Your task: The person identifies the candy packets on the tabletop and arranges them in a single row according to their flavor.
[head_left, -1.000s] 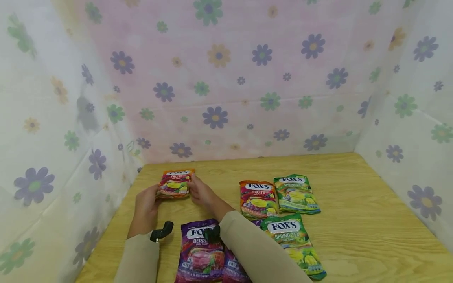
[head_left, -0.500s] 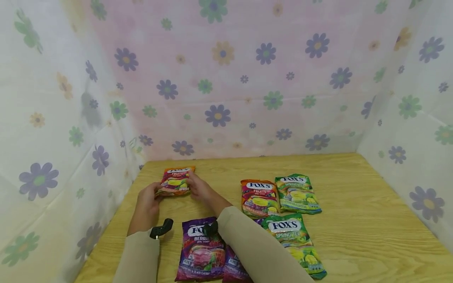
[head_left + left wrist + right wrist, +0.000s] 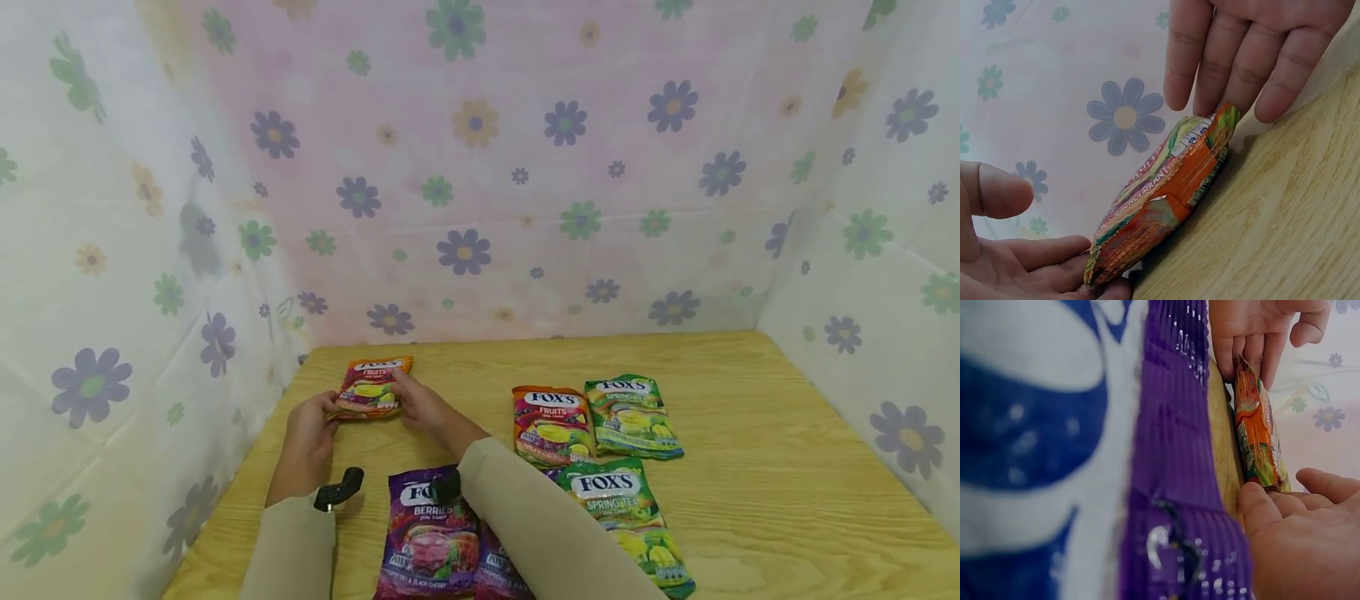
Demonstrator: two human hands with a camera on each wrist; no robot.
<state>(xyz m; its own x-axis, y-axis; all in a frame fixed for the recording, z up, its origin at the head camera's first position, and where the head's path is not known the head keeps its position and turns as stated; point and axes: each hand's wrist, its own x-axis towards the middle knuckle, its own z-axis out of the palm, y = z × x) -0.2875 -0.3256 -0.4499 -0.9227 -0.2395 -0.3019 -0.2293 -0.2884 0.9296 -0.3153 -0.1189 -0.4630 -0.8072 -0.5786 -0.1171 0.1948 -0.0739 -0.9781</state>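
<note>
At the table's far left corner lies an orange-and-red bag of Fox's Fruits candy [image 3: 367, 387], label up. My left hand [image 3: 306, 437] is at its left side; in the left wrist view its straight fingers [image 3: 1047, 253] touch the lower corner, thumb raised clear of the bag. From the other side my right hand [image 3: 431, 410] meets the bag, and its extended fingers [image 3: 1244, 78] rest at that edge. Neither hand curls round the bag. In the right wrist view the bag [image 3: 1257, 434] appears edge-on between both hands.
A purple Berries bag [image 3: 427, 542] lies below my right forearm, with another purple bag [image 3: 497, 571] partly hidden beside it. Further right are a second Fruits bag [image 3: 553, 429] and two green Spring Tea bags [image 3: 636, 417]. Flowered cloth walls [image 3: 510, 275] enclose the wooden table [image 3: 787, 467].
The Fruits bag stays at the far left corner with both hands beside it. My right fingers shift slightly along its edge, and the head view moves a little.
</note>
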